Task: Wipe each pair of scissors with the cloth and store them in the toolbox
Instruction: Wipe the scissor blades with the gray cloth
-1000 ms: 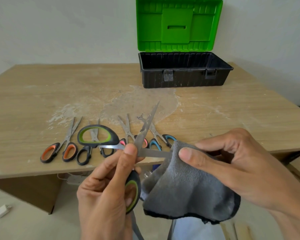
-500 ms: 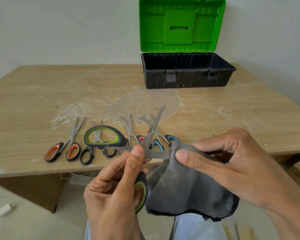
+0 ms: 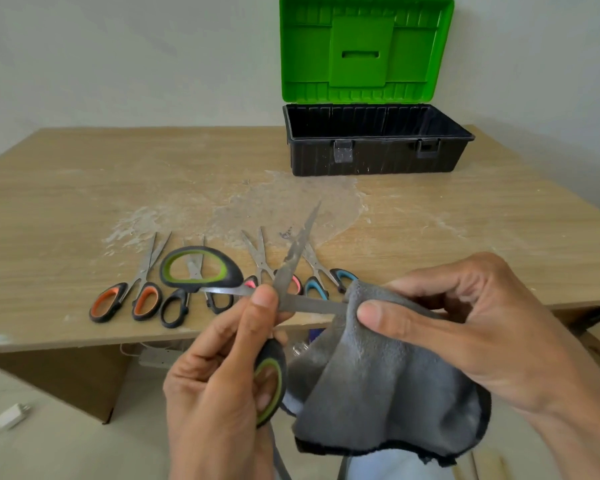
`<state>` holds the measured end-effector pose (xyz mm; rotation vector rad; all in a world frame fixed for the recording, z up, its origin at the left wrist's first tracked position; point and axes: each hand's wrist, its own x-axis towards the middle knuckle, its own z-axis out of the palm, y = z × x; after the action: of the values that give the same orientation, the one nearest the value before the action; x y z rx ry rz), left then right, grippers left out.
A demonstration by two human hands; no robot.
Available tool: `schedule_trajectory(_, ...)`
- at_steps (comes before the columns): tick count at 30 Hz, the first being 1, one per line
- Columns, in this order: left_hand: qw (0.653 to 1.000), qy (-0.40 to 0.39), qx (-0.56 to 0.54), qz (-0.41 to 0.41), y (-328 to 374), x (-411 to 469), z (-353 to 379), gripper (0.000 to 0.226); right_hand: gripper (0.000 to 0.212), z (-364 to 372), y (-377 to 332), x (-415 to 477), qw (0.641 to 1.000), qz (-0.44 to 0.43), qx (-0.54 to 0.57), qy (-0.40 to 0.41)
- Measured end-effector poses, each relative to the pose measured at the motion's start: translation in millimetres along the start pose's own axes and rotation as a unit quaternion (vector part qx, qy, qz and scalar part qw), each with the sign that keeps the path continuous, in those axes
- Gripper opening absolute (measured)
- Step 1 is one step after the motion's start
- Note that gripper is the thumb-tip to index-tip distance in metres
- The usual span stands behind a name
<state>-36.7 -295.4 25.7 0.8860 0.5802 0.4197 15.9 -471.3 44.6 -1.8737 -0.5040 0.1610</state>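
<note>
Left hand point(image 3: 219, 386) holds green-handled scissors point(image 3: 291, 303) splayed; right hand point(image 3: 471, 327) pinches grey cloth point(image 3: 378, 386) round blade.

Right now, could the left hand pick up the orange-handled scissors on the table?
Probably not yet: the left hand is busy holding the green-handled scissors. Nothing covers the orange-handled scissors, so a freed hand could likely reach them.

Five steel scissors: orange-handled point(image 3: 106, 303), black-handled point(image 3: 174, 308), pink-handled point(image 3: 257, 251), blue-handled point(image 3: 314, 287), green-and-black point(image 3: 234, 271); one grey fleece cloth point(image 3: 378, 393); one green-lidded black toolbox point(image 3: 374, 161).
</note>
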Motion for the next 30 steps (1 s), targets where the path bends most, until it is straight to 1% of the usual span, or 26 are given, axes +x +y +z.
schedule_trajectory(2, 1.000, -0.003, -0.004, -0.002, -2, 0, 0, 0.008, 0.034, 0, 1, 0, 1.000, 0.003, 0.006, 0.006)
schedule_trajectory(4, 1.000, -0.015, -0.004, 0.018, -4, -2, 2, 0.012, 0.028, 1, 0, 0, 1.000, 0.007, 0.017, 0.006)
schedule_trajectory(7, 0.996, -0.045, 0.047, 0.067, -12, -10, 6, 0.022, 0.018, 9, -6, 4, 1.000, -0.002, 0.014, -0.015)
schedule_trajectory(8, 0.995, -0.044, 0.059, 0.069, -14, -12, 7, 0.023, 0.015, 12, -8, 5, 1.000, -0.005, 0.016, -0.020)
schedule_trajectory(10, 0.997, -0.028, 0.046, 0.054, -15, -12, 8, 0.020, 0.016, 15, -10, 7, 1.000, -0.009, 0.009, -0.018)
schedule_trajectory(13, 1.000, -0.005, 0.006, 0.018, -10, -6, 6, 0.023, 0.021, 10, -6, 7, 1.000, -0.015, -0.006, -0.004)
schedule_trajectory(15, 1.000, -0.006, -0.004, -0.009, -6, -3, 3, 0.018, 0.022, 5, -2, 4, 1.000, -0.014, -0.005, 0.001)
schedule_trajectory(18, 0.998, -0.016, -0.025, -0.046, -4, -1, 2, 0.010, 0.018, 1, -1, 2, 1.000, -0.012, -0.004, -0.002)
schedule_trajectory(20, 0.999, -0.015, -0.021, -0.037, -5, -1, 3, 0.009, 0.013, 2, -1, 2, 1.000, -0.015, -0.001, 0.009)
schedule_trajectory(22, 1.000, -0.016, 0.003, 0.014, -8, -5, 7, 0.013, 0.011, 7, -2, 3, 0.999, -0.023, -0.018, 0.017)
schedule_trajectory(24, 0.998, -0.018, 0.028, 0.053, -13, -9, 11, 0.018, 0.015, 15, 0, 4, 0.998, -0.044, -0.044, 0.014)
schedule_trajectory(25, 0.998, -0.015, 0.035, 0.054, -14, -10, 12, 0.018, 0.017, 18, 0, 4, 0.998, -0.049, -0.048, 0.011)
schedule_trajectory(27, 0.999, -0.003, 0.023, 0.031, -14, -8, 11, 0.017, 0.021, 19, 0, 6, 0.998, -0.049, -0.046, 0.003)
schedule_trajectory(30, 1.000, 0.010, -0.010, -0.007, -8, 0, 5, 0.010, 0.017, 12, 1, 7, 0.999, -0.031, -0.035, -0.008)
